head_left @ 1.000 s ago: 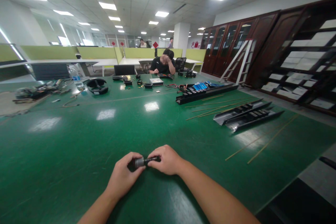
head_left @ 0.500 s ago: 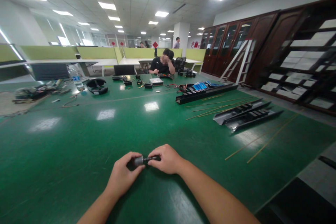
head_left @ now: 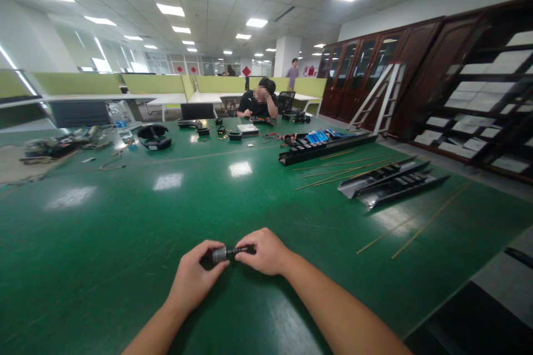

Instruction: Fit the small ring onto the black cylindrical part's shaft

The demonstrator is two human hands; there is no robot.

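Low over the near part of the green table, my left hand grips a small grey metal cylinder between thumb and fingers. From its right end runs a thin dark shaft, whose far end my right hand pinches. The two parts lie in one line, level, and look joined. Their exact kind is too small to make out, and my fingers cover both outer ends.
Black metal channels and thin yellowish rods lie at the right. Farther back are a black headset, small black boxes and a heap of parts at the left. A person sits across the table.
My hands and the part between them stay almost still. In the background, a walking person has moved to the right.
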